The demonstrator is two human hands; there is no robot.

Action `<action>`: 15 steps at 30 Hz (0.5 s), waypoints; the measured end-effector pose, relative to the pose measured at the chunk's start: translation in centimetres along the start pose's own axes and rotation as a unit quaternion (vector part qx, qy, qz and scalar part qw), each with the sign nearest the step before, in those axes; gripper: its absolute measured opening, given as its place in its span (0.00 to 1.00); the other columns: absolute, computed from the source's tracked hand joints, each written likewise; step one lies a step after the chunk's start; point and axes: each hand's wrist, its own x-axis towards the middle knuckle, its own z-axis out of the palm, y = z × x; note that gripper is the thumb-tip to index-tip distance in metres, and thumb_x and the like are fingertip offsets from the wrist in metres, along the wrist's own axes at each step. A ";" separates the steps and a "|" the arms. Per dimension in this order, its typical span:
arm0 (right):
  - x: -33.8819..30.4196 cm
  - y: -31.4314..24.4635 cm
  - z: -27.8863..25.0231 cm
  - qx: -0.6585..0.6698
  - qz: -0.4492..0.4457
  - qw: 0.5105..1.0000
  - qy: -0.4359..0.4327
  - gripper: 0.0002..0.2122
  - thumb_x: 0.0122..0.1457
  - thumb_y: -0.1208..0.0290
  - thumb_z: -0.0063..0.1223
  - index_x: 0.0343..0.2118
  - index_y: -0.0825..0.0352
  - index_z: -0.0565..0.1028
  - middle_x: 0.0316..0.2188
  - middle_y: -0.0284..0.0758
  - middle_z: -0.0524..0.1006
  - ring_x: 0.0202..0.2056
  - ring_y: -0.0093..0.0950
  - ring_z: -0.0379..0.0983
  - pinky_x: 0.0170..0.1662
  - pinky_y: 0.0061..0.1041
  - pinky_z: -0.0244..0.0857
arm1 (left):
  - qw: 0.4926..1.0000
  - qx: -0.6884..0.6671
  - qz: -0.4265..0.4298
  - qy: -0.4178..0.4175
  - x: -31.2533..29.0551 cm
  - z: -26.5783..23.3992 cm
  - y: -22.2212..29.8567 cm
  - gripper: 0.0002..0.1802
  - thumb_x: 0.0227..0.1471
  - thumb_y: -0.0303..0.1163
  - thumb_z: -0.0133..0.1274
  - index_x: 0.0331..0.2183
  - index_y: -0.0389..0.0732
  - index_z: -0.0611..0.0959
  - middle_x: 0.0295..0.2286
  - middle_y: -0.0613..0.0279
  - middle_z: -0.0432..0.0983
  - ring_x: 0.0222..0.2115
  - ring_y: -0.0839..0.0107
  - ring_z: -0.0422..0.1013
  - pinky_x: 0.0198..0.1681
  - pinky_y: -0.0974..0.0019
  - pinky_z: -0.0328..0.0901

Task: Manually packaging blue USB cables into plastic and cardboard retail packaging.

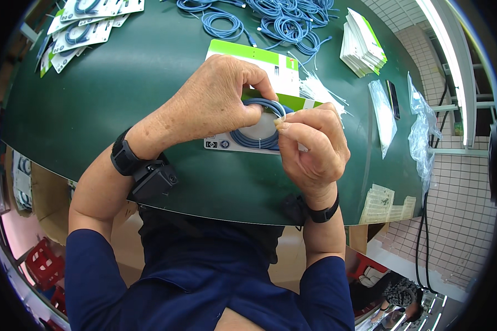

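A coil of blue cable (250, 140) lies against a white and green packaging card (213, 144) in front of me. My left hand (218, 94) is closed on the coil's upper part, thumb and forefinger pinching it. A thin white cable tie (283, 112) loops round the coil's right side. My right hand (315, 140) pinches the tie there, fingertips pressed together and close to the left hand's. Another tie appears round the coil's lower side. A second green-topped card (252, 53) lies just beyond, partly hidden by my left hand.
Loose white cable ties (317, 91) lie right of the cards. More blue cable coils (284, 25) are heaped at the back. Carded cables (83, 36) are piled back left; stacked cards (361, 44) stand back right. Clear plastic bags (421, 129) and a dark phone-like object (392, 99) lie far right.
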 end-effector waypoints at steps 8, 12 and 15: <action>0.0 0.2 0.0 0.014 0.005 1.000 0.003 0.17 0.47 0.89 0.70 0.36 0.61 0.79 0.32 0.34 0.82 0.28 0.29 0.73 0.29 0.26 0.64 | 1.000 -0.022 -0.007 0.005 -0.1 0.2 -0.1 0.11 0.42 0.19 0.60 0.33 0.35 0.89 0.32 0.61 0.86 0.34 0.72 0.80 0.44 0.69 0.75; 0.0 0.1 0.1 0.014 0.005 1.000 -0.001 0.16 0.47 0.89 0.70 0.36 0.61 0.80 0.31 0.33 0.82 0.29 0.29 0.73 0.29 0.26 0.64 | 1.000 -0.022 0.003 0.017 -0.1 0.4 -0.3 0.12 0.42 0.19 0.60 0.33 0.35 0.89 0.32 0.61 0.86 0.34 0.72 0.80 0.44 0.68 0.75; 0.0 0.1 0.2 0.016 0.008 1.000 -0.001 0.16 0.48 0.89 0.70 0.36 0.61 0.80 0.31 0.33 0.82 0.29 0.29 0.74 0.29 0.26 0.65 | 1.000 -0.023 0.007 0.018 -0.1 0.4 -0.4 0.12 0.42 0.19 0.59 0.33 0.35 0.88 0.32 0.60 0.85 0.34 0.71 0.80 0.44 0.68 0.74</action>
